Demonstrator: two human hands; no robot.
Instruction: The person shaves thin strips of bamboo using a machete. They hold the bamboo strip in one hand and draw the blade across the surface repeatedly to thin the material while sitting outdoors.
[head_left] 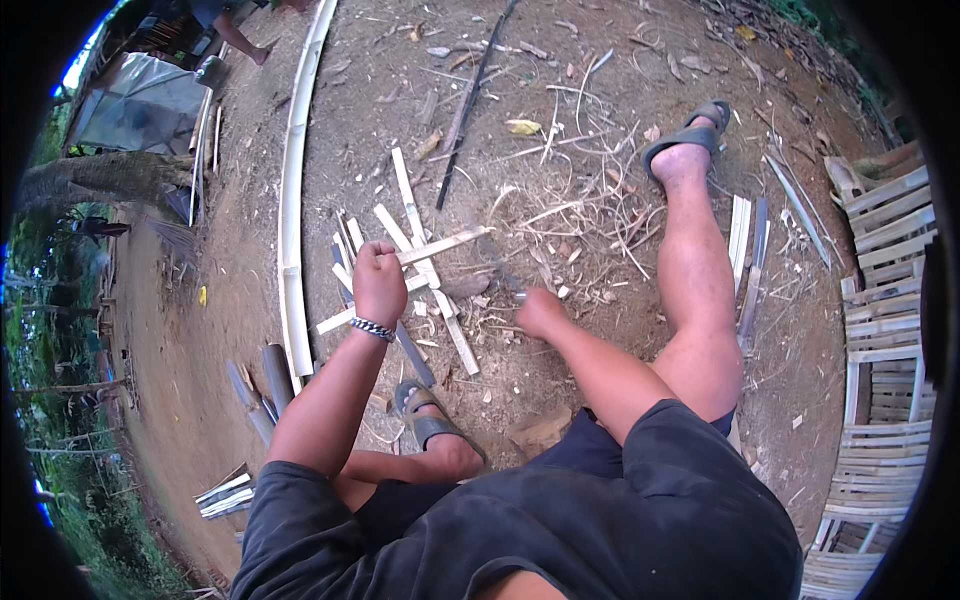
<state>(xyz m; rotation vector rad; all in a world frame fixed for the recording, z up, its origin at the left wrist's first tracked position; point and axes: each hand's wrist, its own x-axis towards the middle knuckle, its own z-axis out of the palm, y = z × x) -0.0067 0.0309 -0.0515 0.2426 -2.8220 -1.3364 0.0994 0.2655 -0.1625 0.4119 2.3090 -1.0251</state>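
My left hand is closed around a pale split bamboo strip, whose free end points right and slightly away from me. My right hand is closed low over the ground, a short way right of the strip. A small shiny piece and a dark, blurred blade shape at its fingers look like a knife; its handle is hidden in the fist. Under and around my left hand, several bamboo strips lie crossed on the dirt. A silvery chain bracelet circles my left wrist.
A long split bamboo pole lies on the left. Curled shavings cover the ground between my sandalled feet. A thin dark stick lies ahead. Slatted bamboo panels stand along the right. Another person's leg shows at the far left.
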